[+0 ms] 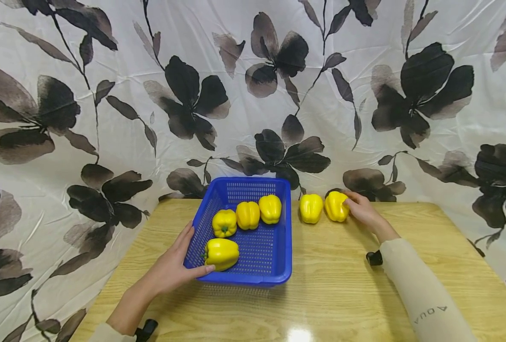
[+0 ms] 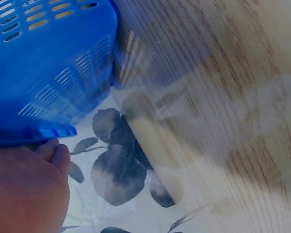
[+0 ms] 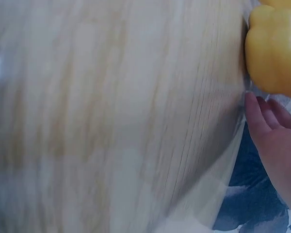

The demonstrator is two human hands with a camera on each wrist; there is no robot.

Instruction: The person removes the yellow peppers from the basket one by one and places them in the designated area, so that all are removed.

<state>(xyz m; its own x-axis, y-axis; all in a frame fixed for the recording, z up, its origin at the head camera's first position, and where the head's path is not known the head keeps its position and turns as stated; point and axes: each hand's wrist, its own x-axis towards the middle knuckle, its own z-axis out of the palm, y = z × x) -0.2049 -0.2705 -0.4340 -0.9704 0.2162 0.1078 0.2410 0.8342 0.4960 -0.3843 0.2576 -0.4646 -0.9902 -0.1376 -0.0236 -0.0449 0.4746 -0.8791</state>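
A blue plastic basket [image 1: 282,266] stands on the table with several yellow bell peppers inside, one of them [image 1: 221,254] lying on its side in the near left corner. My left hand [image 1: 172,266] grips the basket's left side, thumb over the near rim and fingers along the outer wall; in the left wrist view the fingers bend at the rim [image 2: 34,138]. To the right of the basket, my right hand [image 1: 366,213] holds a yellow bell pepper [image 1: 336,207], thumb on its right side and fingers behind. Another yellow bell pepper [image 1: 311,209] stands between that one and the basket.
The wooden table [image 1: 338,294] ends at the back against a hanging floral cloth [image 1: 236,118]. Black straps [image 1: 374,258] sit at both wrists. The right wrist view mostly shows tabletop, with the held pepper at its upper right.
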